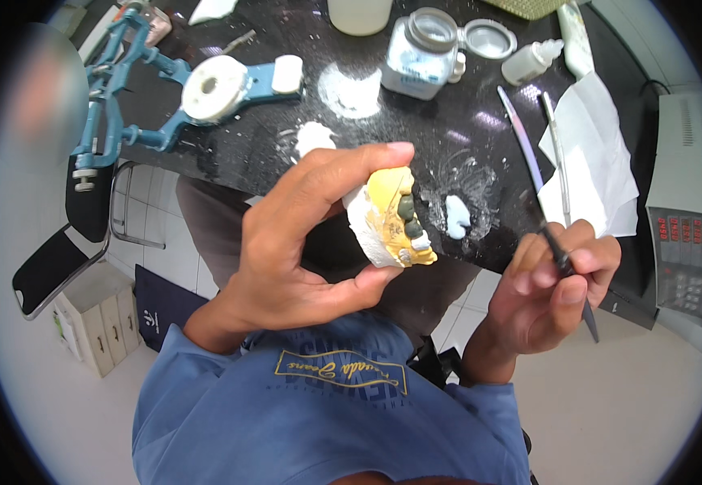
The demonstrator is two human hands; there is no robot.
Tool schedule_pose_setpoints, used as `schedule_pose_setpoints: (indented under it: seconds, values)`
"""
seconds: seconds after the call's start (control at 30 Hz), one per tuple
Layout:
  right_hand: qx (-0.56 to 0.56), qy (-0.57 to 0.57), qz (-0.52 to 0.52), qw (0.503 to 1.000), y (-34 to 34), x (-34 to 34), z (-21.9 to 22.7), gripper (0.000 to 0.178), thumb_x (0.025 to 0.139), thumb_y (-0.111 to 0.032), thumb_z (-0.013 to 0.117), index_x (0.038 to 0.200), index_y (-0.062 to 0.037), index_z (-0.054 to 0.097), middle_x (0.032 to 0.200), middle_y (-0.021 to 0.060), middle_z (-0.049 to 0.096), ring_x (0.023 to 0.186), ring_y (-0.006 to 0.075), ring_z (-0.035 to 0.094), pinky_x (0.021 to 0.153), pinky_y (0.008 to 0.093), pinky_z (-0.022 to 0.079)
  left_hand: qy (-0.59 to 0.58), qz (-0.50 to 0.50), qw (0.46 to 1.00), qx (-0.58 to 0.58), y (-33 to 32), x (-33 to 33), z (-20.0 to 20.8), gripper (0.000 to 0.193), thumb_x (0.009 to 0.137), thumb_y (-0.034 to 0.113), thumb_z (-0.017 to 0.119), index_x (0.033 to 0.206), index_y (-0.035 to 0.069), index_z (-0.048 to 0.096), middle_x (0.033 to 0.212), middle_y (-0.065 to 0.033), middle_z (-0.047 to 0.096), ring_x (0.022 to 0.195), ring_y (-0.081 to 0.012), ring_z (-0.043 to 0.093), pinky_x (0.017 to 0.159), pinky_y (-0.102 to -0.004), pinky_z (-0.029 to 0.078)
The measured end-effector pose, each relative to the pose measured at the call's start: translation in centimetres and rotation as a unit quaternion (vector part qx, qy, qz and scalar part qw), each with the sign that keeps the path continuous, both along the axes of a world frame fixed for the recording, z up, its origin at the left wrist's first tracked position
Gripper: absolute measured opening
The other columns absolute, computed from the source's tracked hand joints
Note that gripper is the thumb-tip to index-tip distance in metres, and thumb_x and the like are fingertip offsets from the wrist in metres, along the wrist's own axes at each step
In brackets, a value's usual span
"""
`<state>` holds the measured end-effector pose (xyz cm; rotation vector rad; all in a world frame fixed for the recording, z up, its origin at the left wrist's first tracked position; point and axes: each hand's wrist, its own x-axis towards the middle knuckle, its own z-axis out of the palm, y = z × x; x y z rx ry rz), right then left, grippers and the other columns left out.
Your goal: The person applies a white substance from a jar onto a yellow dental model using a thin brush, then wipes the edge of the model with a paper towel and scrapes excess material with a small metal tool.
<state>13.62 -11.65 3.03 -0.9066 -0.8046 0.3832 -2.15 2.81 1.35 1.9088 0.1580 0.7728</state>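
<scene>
My left hand [282,234] grips a dental model [389,214] between thumb and fingers, just above the table's front edge. Its base is white plaster and the gum part is yellow. Dark grey-green crowns sit along its tooth row, with a whitish tooth beside them. Off to the right, my right hand [549,295] pinches a slim dark tool [560,257]; its lower end tapers to a point below the fingers. The tool is apart from the model, and its tip type cannot be made out. Nearest on the table lies a pale blue-white dab of paste [457,217].
A blue articulator [169,121] with a white disc stands at the left. Behind are white powder [349,90], an open glass jar [421,61], a dropper bottle [531,61] and a cup [359,14]. Two slim instruments [521,133] and white paper [598,162] lie right, beside a control unit [685,242].
</scene>
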Motion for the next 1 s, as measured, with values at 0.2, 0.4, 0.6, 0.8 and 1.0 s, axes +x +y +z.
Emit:
schedule_pose_setpoints:
  seconds: [0.2, 0.4, 0.6, 0.8, 1.0]
  values:
    - [-0.064, -0.218, -0.06, 0.972, 1.6, 3.7, 6.9, 0.041, 0.086, -0.019, 0.048, 0.115, 0.0091, 0.051, 0.096, 0.0156, 0.052, 0.07, 0.014, 0.048, 0.056, 0.0215, 0.039, -0.076, -0.017, 0.986, -0.15, -0.7, -0.4, 0.1, 0.073, 0.067, -0.003, 0.077, 0.131, 0.0, 0.041, 0.122, -0.0156, 0.051, 0.111, -0.0204, 0.056, 0.095, -0.0303, 0.047]
    - [-0.141, -0.437, -0.119, 0.881, 14.5, 5.6, 14.8, 0.019, 0.085, -0.015, 0.065, 0.096, 0.0003, 0.064, 0.079, 0.0077, 0.065, 0.07, 0.0067, 0.056, 0.059, 0.0187, 0.04, -0.163, -0.001, 0.969, -0.185, -0.6, -1.9, -0.7, 0.076, 0.068, -0.006, 0.076, 0.13, 0.003, 0.034, 0.122, -0.0199, 0.051, 0.115, -0.0234, 0.054, 0.099, -0.0362, 0.043]
    - [-0.267, -0.431, 0.011, 0.862, 29.3, 7.0, 15.0, 0.049, 0.082, -0.031, 0.064, 0.114, 0.0001, 0.042, 0.092, 0.0109, 0.058, 0.077, 0.0172, 0.06, 0.067, 0.0318, 0.049, -0.17, 0.004, 0.964, -0.205, -0.9, -3.7, -0.9, 0.077, 0.067, -0.005, 0.078, 0.124, 0.007, 0.029, 0.106, -0.0175, 0.06, 0.122, -0.0337, 0.048, 0.098, -0.0443, 0.043]
    - [-0.331, -0.531, 0.037, 0.779, 38.4, 4.7, 11.7, 0.023, 0.073, -0.018, 0.072, 0.073, 0.0038, 0.066, 0.068, 0.0113, 0.067, 0.06, 0.0154, 0.064, 0.052, 0.0281, 0.05, -0.176, 0.025, 0.967, -0.183, 0.0, -5.8, -1.6, 0.081, 0.067, -0.006, 0.079, 0.13, 0.005, 0.029, 0.102, -0.0181, 0.063, 0.123, -0.0336, 0.046, 0.092, -0.0393, 0.048]
    - [-0.307, -0.515, -0.013, 0.8, 32.1, 0.9, 15.2, 0.016, 0.076, -0.011, 0.067, 0.085, 0.0017, 0.068, 0.074, 0.0133, 0.069, 0.062, 0.0142, 0.064, 0.053, 0.0248, 0.051, -0.154, 0.058, 0.973, -0.162, 0.9, -7.0, -2.3, 0.079, 0.067, 0.006, 0.084, 0.132, -0.001, 0.038, 0.099, -0.018, 0.066, 0.121, -0.0328, 0.05, 0.09, -0.0391, 0.05]
